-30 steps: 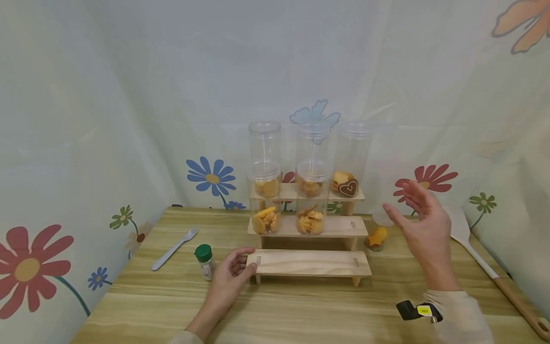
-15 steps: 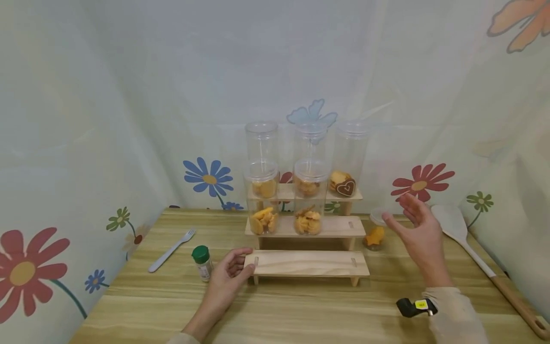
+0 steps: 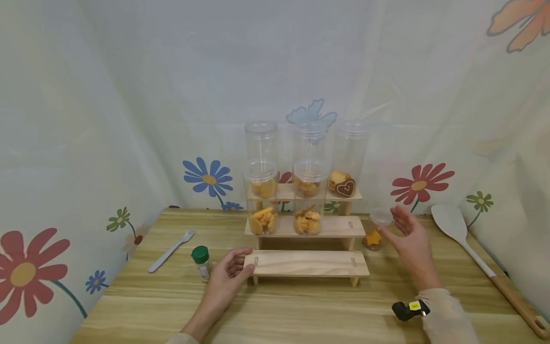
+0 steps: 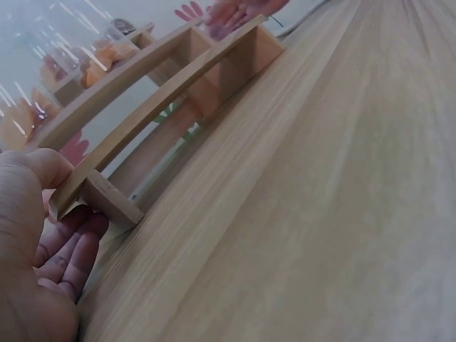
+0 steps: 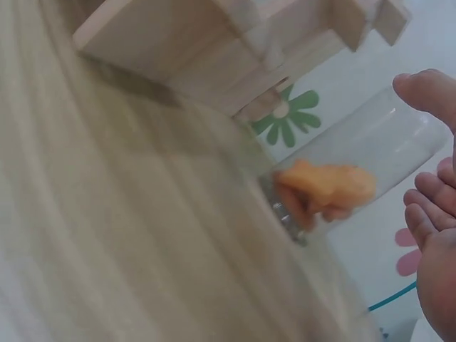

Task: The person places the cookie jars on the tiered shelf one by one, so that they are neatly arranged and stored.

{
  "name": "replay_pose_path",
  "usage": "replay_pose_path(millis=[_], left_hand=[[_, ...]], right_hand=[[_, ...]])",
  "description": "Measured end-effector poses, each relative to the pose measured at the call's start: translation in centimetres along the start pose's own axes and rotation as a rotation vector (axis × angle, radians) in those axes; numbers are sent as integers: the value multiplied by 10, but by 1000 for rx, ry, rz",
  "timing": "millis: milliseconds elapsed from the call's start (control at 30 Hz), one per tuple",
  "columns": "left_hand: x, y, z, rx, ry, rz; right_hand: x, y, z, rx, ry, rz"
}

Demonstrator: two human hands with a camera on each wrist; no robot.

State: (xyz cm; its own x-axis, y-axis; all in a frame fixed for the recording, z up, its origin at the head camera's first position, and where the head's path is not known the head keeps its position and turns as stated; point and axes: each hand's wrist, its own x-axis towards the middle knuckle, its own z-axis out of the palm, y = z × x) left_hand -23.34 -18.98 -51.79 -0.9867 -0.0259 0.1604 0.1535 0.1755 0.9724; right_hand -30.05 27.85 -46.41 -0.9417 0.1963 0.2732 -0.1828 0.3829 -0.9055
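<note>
A three-tier wooden display stand (image 3: pixel 307 263) stands on the table. My left hand (image 3: pixel 228 278) grips the left end of its lowest board, thumb on top and fingers below, as the left wrist view shows. To the stand's right, a clear lidded jar (image 3: pixel 373 237) with orange star-shaped cookies stands upright on the table. My right hand (image 3: pixel 411 243) is beside this jar with thumb and fingers spread, the thumb close to its lid; in the right wrist view (image 5: pixel 438 164) the hand looks apart from it.
Clear cookie jars (image 3: pixel 307 222) stand on the middle and top tiers. A green-capped shaker (image 3: pixel 202 263) is left of my left hand, with a pale fork (image 3: pixel 172 251) farther left. A white spatula with a wooden handle (image 3: pixel 477 253) lies at the right edge.
My right hand has moved left and down to the jar with the star-shaped cookies. The left hand keeps its hold on the stand, and the view has shifted slightly.
</note>
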Motion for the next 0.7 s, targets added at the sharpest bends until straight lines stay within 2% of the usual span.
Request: replay_pose_path(millis=[467, 700], left_hand=[[1, 0, 1, 8, 10, -1], [0, 0, 1, 13, 8, 4]], right_hand=[[1, 27, 15, -44, -57, -35], [-4, 32, 18, -65, -65, -43]])
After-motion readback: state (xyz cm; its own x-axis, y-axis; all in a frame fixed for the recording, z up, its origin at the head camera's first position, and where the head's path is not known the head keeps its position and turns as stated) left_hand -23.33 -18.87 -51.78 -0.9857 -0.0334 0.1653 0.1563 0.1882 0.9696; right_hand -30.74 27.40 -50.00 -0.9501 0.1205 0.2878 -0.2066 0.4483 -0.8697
